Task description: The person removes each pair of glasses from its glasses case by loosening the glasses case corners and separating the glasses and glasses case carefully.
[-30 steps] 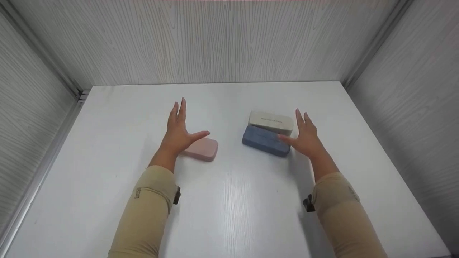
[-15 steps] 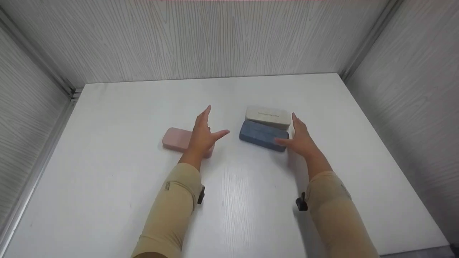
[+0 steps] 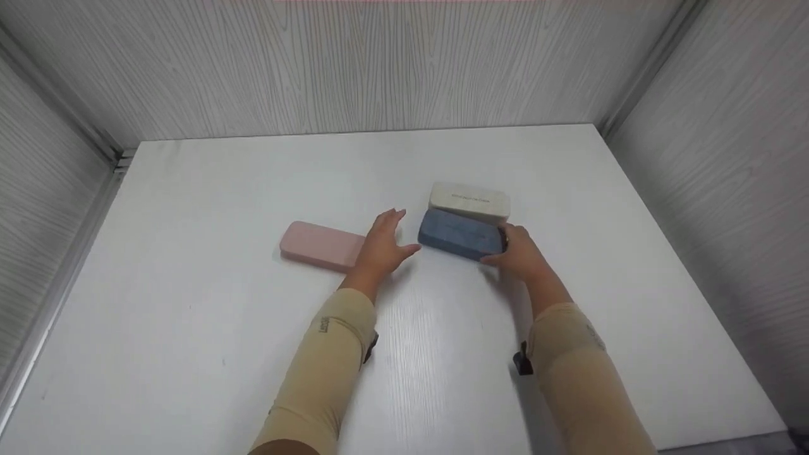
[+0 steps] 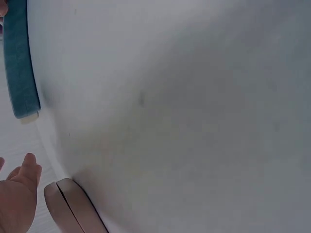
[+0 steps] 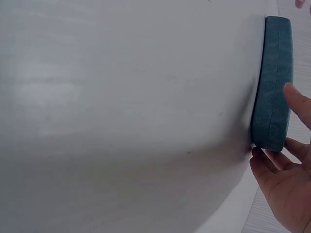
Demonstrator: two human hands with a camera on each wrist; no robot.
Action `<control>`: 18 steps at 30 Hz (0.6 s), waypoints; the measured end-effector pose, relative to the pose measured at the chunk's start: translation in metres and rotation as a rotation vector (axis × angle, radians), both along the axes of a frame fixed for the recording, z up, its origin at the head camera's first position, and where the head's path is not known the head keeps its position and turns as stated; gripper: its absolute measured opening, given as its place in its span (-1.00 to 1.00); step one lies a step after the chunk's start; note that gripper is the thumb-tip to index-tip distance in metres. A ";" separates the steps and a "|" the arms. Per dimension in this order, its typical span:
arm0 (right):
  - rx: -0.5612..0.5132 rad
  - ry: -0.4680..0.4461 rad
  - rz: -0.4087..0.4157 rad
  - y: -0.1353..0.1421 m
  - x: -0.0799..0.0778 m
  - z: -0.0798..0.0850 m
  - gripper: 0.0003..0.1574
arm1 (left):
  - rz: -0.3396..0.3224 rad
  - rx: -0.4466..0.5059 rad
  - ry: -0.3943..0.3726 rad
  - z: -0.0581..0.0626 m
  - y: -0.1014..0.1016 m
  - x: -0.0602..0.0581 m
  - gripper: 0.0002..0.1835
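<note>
A blue glasses case (image 3: 460, 234) lies at the middle right of the table, its far side against a cream glasses case (image 3: 469, 200) with small lettering. My right hand (image 3: 522, 254) grips the blue case's right end, thumb along the near side and fingers curled about the end. In the right wrist view the thumb overlaps the blue case (image 5: 274, 82). My left hand (image 3: 380, 251) has thumb and fingers spread apart with nothing between them, just left of the blue case. Its wrist overlaps the right end of a pink glasses case (image 3: 319, 245).
The white table (image 3: 189, 354) is bounded by a wood-grain back panel (image 3: 354, 69) and side panels (image 3: 714, 145). Both forearms in tan sleeves reach in from the front edge, each with a small black wrist camera (image 3: 523, 360).
My left hand has moved right, past the pink case towards the blue one. My right hand has closed in on the blue case's right end. The view has shifted slightly.
</note>
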State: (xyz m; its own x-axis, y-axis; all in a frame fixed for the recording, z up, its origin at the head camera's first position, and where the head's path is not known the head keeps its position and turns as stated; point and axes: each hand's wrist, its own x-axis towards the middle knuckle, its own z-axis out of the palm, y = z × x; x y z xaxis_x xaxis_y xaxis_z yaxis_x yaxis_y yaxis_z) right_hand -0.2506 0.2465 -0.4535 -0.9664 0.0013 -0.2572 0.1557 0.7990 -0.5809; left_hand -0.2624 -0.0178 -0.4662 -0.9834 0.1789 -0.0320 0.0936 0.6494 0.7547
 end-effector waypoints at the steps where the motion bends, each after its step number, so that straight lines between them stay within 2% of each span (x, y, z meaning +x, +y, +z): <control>1: 0.006 -0.004 -0.001 0.000 0.000 0.000 0.11 | 0.006 0.003 -0.006 -0.001 0.001 0.000 -0.11; 5: 0.005 0.002 -0.005 0.003 -0.003 -0.003 0.05 | 0.021 0.022 -0.044 -0.005 0.003 -0.001 -0.11; 10: -0.026 0.023 0.031 0.009 -0.004 -0.006 -0.02 | -0.011 0.049 -0.102 -0.007 0.009 -0.002 -0.14; 14: -0.057 0.000 0.037 0.012 -0.002 -0.006 -0.02 | -0.066 0.012 -0.123 -0.008 0.016 -0.004 -0.16; 18: -0.086 -0.008 0.057 0.014 -0.003 -0.009 -0.02 | -0.088 -0.030 -0.142 -0.009 0.023 -0.006 -0.16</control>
State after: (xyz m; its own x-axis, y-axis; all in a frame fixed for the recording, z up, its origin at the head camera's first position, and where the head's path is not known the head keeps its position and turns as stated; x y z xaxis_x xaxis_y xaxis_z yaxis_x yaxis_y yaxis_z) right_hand -0.2533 0.2601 -0.4630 -0.9623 -0.0758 -0.2613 0.1162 0.7537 -0.6468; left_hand -0.2682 0.0050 -0.4754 -0.9492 0.2606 -0.1765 0.0443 0.6658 0.7448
